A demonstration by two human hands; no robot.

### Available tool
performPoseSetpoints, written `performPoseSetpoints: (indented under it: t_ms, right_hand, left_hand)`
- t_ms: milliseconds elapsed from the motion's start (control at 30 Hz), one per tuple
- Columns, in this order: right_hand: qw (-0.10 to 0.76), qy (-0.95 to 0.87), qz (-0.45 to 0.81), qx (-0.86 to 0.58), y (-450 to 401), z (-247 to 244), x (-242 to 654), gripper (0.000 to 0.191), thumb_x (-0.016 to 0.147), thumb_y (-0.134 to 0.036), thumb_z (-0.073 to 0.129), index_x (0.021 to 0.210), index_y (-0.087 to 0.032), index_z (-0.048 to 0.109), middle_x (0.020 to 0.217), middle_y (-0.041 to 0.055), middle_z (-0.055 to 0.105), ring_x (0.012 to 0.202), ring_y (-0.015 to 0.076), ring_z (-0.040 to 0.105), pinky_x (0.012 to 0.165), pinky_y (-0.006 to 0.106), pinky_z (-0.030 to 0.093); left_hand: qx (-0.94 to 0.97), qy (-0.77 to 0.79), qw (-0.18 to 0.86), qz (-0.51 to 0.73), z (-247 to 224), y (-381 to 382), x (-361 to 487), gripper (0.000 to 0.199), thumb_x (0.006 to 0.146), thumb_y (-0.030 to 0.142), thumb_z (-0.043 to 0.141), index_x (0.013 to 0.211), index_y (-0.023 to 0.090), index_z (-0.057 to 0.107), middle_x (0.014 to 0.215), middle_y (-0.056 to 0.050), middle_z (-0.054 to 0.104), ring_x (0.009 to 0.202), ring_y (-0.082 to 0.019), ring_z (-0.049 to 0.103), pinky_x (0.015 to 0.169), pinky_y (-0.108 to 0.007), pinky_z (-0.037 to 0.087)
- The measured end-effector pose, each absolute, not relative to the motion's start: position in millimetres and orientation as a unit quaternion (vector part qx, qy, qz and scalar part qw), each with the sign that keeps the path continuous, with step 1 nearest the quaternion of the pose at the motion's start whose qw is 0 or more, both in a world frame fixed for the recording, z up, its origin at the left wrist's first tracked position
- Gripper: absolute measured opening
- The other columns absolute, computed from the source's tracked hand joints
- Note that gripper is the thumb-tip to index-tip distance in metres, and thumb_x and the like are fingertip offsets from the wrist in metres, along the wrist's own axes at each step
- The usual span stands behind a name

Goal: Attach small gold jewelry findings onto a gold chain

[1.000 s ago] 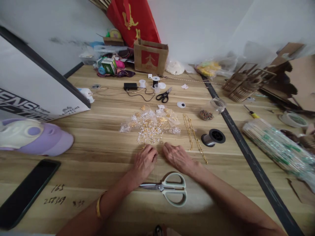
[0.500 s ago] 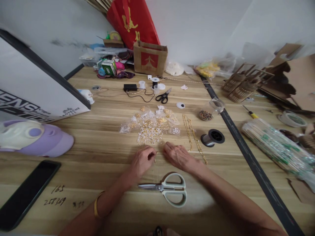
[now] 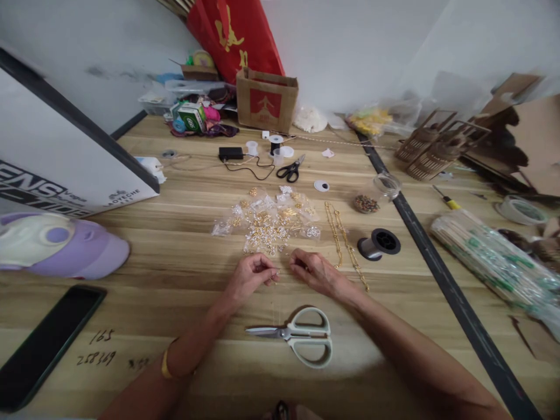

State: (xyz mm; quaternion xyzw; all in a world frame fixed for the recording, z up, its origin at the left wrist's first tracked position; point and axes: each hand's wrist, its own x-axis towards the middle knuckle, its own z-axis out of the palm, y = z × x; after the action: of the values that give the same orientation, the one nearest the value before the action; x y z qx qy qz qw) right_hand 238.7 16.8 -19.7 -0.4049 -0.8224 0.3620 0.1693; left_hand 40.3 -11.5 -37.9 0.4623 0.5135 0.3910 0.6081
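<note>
The left hand [image 3: 254,275] is nearly closed, thumb and forefinger brought together at the tips around a tiny gold-coloured piece [image 3: 275,282], its exact shape too small to make out. Just across a narrow gap, the right hand [image 3: 311,269] has its fingers curled in toward the thumb — whether anything is pinched there I cannot tell. A yellow bracelet [image 3: 165,364] circles the left forearm.

Right beyond the fingertips, a loose heap of clear and gold beads [image 3: 266,234] spreads on the wood-grained desk [image 3: 175,221], with small plastic bags of findings [image 3: 263,204] along its far edge. Nearer the person, between the forearms, lies a pair of scissors with pale handles [image 3: 310,336], its blades pointing left. To the right of the heap a gold chain [image 3: 345,248] lies in a long loop, and beside it a dark spool of fine wire or thread [image 3: 377,244] rests tipped over.

Farther out are a clear jar with multicoloured beads [image 3: 366,203], black-handled scissors [image 3: 289,171] and a black adapter [image 3: 230,153] with its cord; a dark phone [image 3: 48,347] lies at far left — a brown paper bag [image 3: 265,108] stands at the back
</note>
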Motion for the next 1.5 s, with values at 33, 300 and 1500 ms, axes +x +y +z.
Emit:
performPoseSetpoints:
  t_ms: [33, 300, 1500]
  right_hand:
    - [0.173, -0.820, 0.368, -0.403, 17, -20, 239, 0.008, 0.086, -0.017, 0.047, 0.083, -0.016, 0.053, 0.062, -0.0031, 0.050, 0.053, 0.0089, 0.042, 0.053, 0.019, 0.030]
    - [0.167, -0.813, 0.378, -0.411, 18, -27, 238, 0.011, 0.086, -0.022, 0.049, 0.082, -0.015, 0.057, 0.063, -0.0020, 0.052, 0.055, 0.0088, 0.042, 0.053, 0.019, 0.030]
    - [0.160, -0.777, 0.460, -0.400, 20, -33, 237, 0.011, 0.082, -0.024, 0.054, 0.083, -0.014, 0.060, 0.060, -0.0041, 0.049, 0.053, 0.0076, 0.041, 0.050, 0.018, 0.031]
  left_hand:
    - [0.458, 0.516, 0.609, 0.392, -39, -11, 40, 0.022, 0.063, 0.027, 0.072, 0.066, 0.013, 0.056, 0.058, 0.000, 0.063, 0.056, -0.013, 0.064, 0.049, -0.020, 0.048]
    - [0.460, 0.524, 0.601, 0.390, -41, -10, 37, 0.023, 0.064, 0.029, 0.073, 0.068, 0.013, 0.057, 0.052, 0.002, 0.062, 0.048, -0.010, 0.058, 0.047, -0.020, 0.047]
    - [0.541, 0.521, 0.569, 0.333, -34, -15, 43, 0.019, 0.070, 0.030, 0.065, 0.069, 0.013, 0.058, 0.054, 0.005, 0.052, 0.044, -0.007, 0.051, 0.043, -0.017, 0.041]
